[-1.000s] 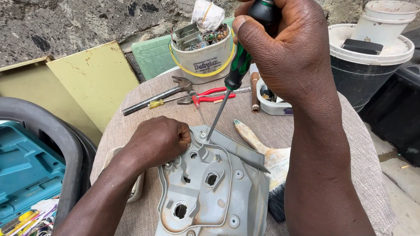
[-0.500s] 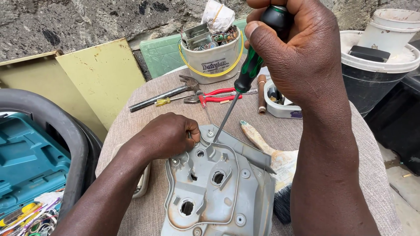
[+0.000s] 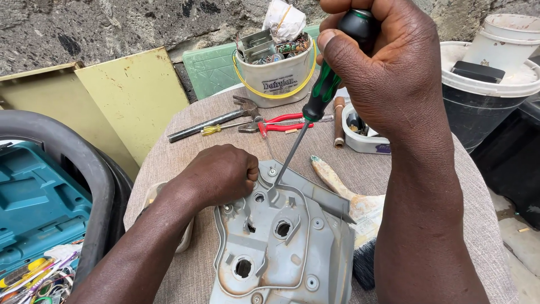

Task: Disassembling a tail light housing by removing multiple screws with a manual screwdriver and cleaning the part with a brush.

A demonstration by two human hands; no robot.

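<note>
A grey plastic housing point(image 3: 281, 253) with round holes and screw posts lies on a round cloth-covered table point(image 3: 197, 152). My left hand point(image 3: 222, 174) rests as a fist on the housing's upper left corner, pressing it down. My right hand point(image 3: 388, 73) grips the green and black handle of a screwdriver point(image 3: 315, 107). The shaft slants down and left, and its tip sits in a screw point near the housing's top edge, just right of my left hand.
A paintbrush point(image 3: 349, 208) lies right of the housing. Behind are a hammer point(image 3: 214, 121), red-handled pliers point(image 3: 281, 124), a small white tub point(image 3: 365, 138) and a white bucket of parts point(image 3: 278, 73). A teal tool case point(image 3: 34, 208) is at left, a lidded bucket point(image 3: 484, 84) at right.
The view has shifted slightly, so the housing and hands sit a little higher and to the right. The screwdriver stays on the same spot and my left hand keeps its hold.
</note>
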